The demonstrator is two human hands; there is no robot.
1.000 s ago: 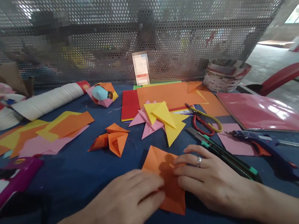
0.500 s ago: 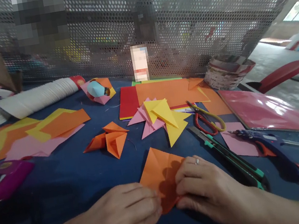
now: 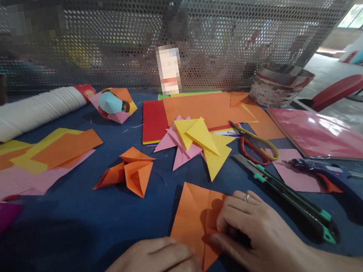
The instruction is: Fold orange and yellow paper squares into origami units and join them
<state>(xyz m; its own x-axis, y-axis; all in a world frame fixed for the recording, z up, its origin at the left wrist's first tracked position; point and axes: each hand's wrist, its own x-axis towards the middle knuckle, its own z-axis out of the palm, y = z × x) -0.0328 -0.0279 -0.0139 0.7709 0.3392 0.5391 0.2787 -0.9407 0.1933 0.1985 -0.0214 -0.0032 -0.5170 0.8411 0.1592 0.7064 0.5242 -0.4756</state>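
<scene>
A creased orange paper square (image 3: 189,213) lies on the blue table between my hands. My left hand (image 3: 158,270) rests over its lower left edge, fingers together and pressing it. My right hand (image 3: 248,227), with a ring, pinches a folded flap on its right side between thumb and fingers. Beyond it on the left sits a folded orange paper piece (image 3: 138,168). Farther ahead, folded yellow pieces (image 3: 202,137) overlap folded pink ones (image 3: 176,144).
Right of my hands lie a green-black cutter (image 3: 289,197), scissors (image 3: 256,144) and a glue gun (image 3: 338,179). Loose coloured sheets (image 3: 65,148) spread at the left, near stacked white cups (image 3: 31,114). A perforated metal panel (image 3: 110,41) stands behind.
My right thumb and fingers have lifted and folded the paper's right flap inward, showing a crease line. My left hand has shifted slightly down. The view has tilted a little.
</scene>
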